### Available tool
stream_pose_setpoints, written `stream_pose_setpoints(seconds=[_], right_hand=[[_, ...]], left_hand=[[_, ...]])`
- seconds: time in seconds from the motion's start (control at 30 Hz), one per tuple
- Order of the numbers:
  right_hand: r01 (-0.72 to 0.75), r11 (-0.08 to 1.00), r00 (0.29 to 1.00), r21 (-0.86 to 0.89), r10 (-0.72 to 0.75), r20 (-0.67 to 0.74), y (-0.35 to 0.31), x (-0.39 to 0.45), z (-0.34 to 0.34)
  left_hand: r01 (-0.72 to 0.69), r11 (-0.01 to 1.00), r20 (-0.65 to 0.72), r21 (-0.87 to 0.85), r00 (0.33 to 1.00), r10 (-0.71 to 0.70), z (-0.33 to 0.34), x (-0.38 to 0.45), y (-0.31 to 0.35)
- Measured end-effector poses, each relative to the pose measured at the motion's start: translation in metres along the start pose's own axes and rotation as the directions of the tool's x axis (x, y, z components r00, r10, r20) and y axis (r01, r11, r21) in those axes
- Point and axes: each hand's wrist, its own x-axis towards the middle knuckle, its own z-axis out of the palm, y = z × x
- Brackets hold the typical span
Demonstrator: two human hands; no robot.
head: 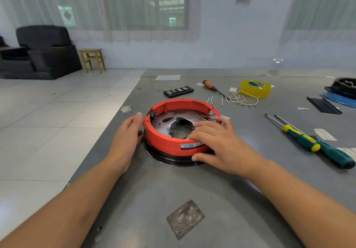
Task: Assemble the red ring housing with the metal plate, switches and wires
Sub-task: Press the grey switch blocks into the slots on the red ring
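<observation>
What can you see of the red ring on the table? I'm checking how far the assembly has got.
The red ring looks like plastic and lies flat on a black round base on the grey table. Inside sits a metal plate with a ragged centre hole. A black switch sits at its left wall, brass terminals at its right. A label is on the front. The left hand touches its left side; the right hand rests over its right rim.

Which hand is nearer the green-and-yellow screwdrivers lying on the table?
Right. The right hand rests over the red ring housing, on the side facing the screwdrivers. The left hand is at the housing's far side, farther away.
</observation>
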Motion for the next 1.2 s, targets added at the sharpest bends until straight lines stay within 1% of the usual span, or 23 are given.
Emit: stream_pose_setpoints(seconds=[0.07,0.13,0.23,0.37,0.5,0.53,0.57,0.6,0.63,0.67,0.7,0.73,0.77,0.8,0.83,0.87,0.9,0.93,1.0,1.07,1.2], right_hand=[[0.042,0.999,0.999,0.004,-0.042,0.011,0.012,-0.001,-0.004],[0.069,0.998,0.998,0.000,-0.069,0.008,0.018,-0.001,-0.006],[0.088,0.996,0.996,-0.029,-0.088,0.004,0.024,0.000,-0.007],[0.073,0.993,0.997,-0.090,-0.075,-0.010,0.033,-0.002,-0.007],[-0.010,0.986,0.998,-0.167,0.000,-0.057,0.038,-0.007,-0.003],[-0.049,0.988,0.997,-0.145,0.039,-0.073,0.038,-0.009,-0.002],[-0.106,0.991,0.991,-0.083,0.098,-0.094,0.038,-0.009,0.001],[-0.183,0.983,0.976,0.023,0.185,-0.119,0.036,-0.009,0.003],[-0.277,0.946,0.943,0.165,0.301,-0.140,0.033,-0.009,0.006],[-0.376,0.868,0.885,0.324,0.440,-0.151,0.030,-0.007,0.009],[-0.463,0.754,0.804,0.467,0.579,-0.137,0.024,-0.005,0.012],[-0.523,0.611,0.719,0.594,0.691,-0.078,0.019,-0.001,0.015],[-0.541,0.450,0.654,0.710,0.757,0.018,0.012,0.002,0.018],[-0.521,0.283,0.613,0.805,0.780,0.123,0.006,0.005,0.021],[-0.482,0.144,0.604,0.864,0.770,0.208,0.001,0.008,0.022],[-0.441,0.065,0.614,0.895,0.749,0.248,-0.004,0.010,0.023],[-0.421,0.042,0.622,0.906,0.741,0.254,-0.007,0.012,0.025],[-0.413,0.058,0.621,0.909,0.748,0.235,-0.009,0.013,0.026],[-0.405,0.135,0.610,0.904,0.777,0.157,-0.010,0.012,0.030],[-0.396,0.198,0.606,0.897,0.790,0.093,-0.005,0.010,0.033],[-0.342,0.252,0.635,0.905,0.772,0.025,0.004,0.013,0.028]], left_hand=[[0.055,0.994,0.013,-0.097,0.998,-0.054,-0.002,0.002,0.004],[0.076,0.986,0.069,-0.151,0.995,-0.066,-0.003,0.002,0.007],[0.096,0.980,0.082,-0.177,0.993,-0.082,-0.003,-0.001,0.014],[0.180,0.961,0.127,-0.211,0.980,-0.156,-0.003,-0.002,0.017],[0.374,0.894,0.210,-0.249,0.921,-0.327,-0.011,0.000,0.019],[0.407,0.876,0.232,-0.260,0.907,-0.352,-0.011,0.000,0.019],[0.421,0.865,0.246,-0.273,0.900,-0.360,-0.011,0.000,0.018],[0.421,0.858,0.251,-0.293,0.900,-0.356,-0.010,-0.001,0.017],[0.410,0.856,0.252,-0.316,0.906,-0.341,-0.008,-0.002,0.016],[0.393,0.854,0.250,-0.341,0.914,-0.321,-0.005,-0.003,0.015],[0.373,0.853,0.247,-0.366,0.922,-0.297,-0.002,-0.005,0.014],[0.350,0.852,0.246,-0.389,0.931,-0.270,0.002,-0.007,0.012],[0.330,0.852,0.246,-0.406,0.938,-0.246,0.005,-0.009,0.011],[0.311,0.852,0.246,-0.421,0.943,-0.223,0.009,-0.011,0.010],[0.294,0.851,0.248,-0.435,0.948,-0.201,0.013,-0.013,0.009],[0.278,0.851,0.254,-0.447,0.951,-0.177,0.016,-0.015,0.008],[0.264,0.851,0.265,-0.454,0.952,-0.154,0.018,-0.017,0.007],[0.255,0.852,0.280,-0.457,0.951,-0.134,0.020,-0.018,0.007],[0.243,0.858,0.316,-0.453,0.944,-0.101,0.019,-0.019,0.008],[0.233,0.881,0.345,-0.411,0.935,-0.087,0.017,-0.017,0.007],[0.226,0.925,0.325,-0.306,0.938,-0.121,0.012,-0.013,0.006]])
